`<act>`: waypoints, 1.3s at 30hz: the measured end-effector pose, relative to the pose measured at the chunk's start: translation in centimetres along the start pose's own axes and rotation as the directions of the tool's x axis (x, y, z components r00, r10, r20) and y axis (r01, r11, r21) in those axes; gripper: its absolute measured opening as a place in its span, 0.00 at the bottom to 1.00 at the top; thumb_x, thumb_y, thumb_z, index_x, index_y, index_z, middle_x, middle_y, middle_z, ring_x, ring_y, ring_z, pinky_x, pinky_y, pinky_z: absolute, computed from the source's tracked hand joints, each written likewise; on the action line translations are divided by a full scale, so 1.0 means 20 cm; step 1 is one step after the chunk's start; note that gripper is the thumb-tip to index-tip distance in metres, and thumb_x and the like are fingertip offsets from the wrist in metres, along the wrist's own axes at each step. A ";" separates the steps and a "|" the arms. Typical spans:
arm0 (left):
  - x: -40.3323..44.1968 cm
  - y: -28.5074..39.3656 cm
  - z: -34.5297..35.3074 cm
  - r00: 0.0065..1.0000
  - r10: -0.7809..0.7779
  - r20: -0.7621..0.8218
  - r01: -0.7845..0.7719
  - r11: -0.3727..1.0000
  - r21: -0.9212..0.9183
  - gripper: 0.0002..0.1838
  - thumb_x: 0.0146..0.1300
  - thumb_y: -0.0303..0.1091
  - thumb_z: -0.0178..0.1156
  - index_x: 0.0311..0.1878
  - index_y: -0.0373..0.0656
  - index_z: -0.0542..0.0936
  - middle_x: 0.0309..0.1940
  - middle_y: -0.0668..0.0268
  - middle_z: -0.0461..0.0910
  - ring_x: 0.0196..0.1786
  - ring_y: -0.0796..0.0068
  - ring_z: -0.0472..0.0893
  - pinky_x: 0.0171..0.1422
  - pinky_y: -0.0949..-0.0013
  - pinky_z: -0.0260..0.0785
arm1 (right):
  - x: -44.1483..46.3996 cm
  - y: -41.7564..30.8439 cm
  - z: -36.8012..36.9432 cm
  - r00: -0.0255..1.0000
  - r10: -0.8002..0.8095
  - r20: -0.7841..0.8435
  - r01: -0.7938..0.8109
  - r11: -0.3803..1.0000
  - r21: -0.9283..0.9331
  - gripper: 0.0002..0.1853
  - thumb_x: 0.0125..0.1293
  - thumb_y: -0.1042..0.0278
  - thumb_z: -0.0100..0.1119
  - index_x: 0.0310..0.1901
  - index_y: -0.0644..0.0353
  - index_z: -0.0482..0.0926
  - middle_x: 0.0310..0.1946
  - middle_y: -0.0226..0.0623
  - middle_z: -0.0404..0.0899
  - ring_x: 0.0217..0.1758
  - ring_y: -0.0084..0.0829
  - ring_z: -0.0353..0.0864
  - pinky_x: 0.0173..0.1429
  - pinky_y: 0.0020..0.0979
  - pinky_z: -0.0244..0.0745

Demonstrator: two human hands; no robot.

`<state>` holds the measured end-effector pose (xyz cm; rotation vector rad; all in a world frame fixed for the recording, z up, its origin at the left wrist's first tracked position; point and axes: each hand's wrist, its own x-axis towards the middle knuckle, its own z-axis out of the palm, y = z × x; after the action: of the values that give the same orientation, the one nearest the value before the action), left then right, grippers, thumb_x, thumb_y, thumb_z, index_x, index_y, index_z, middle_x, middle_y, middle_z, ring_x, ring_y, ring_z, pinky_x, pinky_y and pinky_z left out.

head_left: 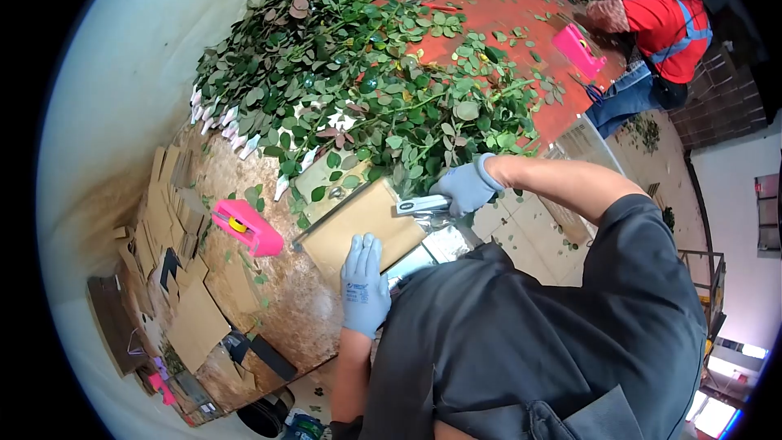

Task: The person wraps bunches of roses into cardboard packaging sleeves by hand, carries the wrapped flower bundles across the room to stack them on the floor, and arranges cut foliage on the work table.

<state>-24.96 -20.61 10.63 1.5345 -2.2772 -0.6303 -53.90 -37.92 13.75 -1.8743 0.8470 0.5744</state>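
My left hand (364, 289), in a grey-blue glove, lies with its fingers stretched out flat on a piece of brown cardboard (362, 224). Gloved the same way, my right hand (466, 186) is wrapped around a silver stapler (417, 205), whose nose reaches over the cardboard's right edge. Leafy green rose stems (391, 98) are heaped just beyond the cardboard, and several have white-wrapped ends (248, 147). What lies underneath the cardboard is mostly hidden.
A pink tape dispenser (248, 228) stands on the left, near stacked cardboard pieces (199, 318). Another pink dispenser (578, 50) and scissors (593, 92) are on the red surface (489, 0). A co-worker in a red shirt (668, 33) works at the far right.
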 end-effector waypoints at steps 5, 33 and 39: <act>0.00 0.01 -0.01 1.000 0.005 0.010 -0.005 1.000 -0.001 0.36 0.59 0.24 0.59 0.74 0.34 0.68 0.76 0.49 0.68 0.81 0.44 0.61 0.82 0.48 0.55 | -0.06 -0.12 0.01 0.996 0.008 -0.090 -0.029 0.971 -0.238 0.17 0.62 0.64 0.66 0.50 0.63 0.79 0.36 0.51 0.85 0.42 0.53 0.86 0.46 0.48 0.78; -0.29 -0.15 -0.16 0.714 -0.700 0.008 -0.058 -0.071 -0.996 0.21 0.79 0.32 0.50 0.69 0.30 0.69 0.52 0.52 0.83 0.46 0.64 0.87 0.53 0.57 0.83 | 0.13 -0.72 0.25 0.733 -0.525 -0.432 0.400 0.847 -0.351 0.32 0.73 0.52 0.61 0.71 0.64 0.68 0.64 0.53 0.73 0.66 0.54 0.74 0.69 0.48 0.71; -0.76 -0.56 -0.04 0.358 -0.933 0.030 0.655 0.228 -0.720 0.29 0.71 0.40 0.63 0.68 0.33 0.69 0.51 0.44 0.82 0.45 0.53 0.87 0.49 0.55 0.79 | 0.21 -0.58 0.27 0.835 -0.307 -0.457 -0.153 0.668 -0.728 0.22 0.71 0.58 0.59 0.63 0.59 0.76 0.55 0.49 0.78 0.56 0.47 0.81 0.57 0.48 0.76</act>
<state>-10.12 -10.37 5.19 2.1185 -0.5502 -1.0416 -42.54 -31.02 15.19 -2.9337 0.9595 0.3270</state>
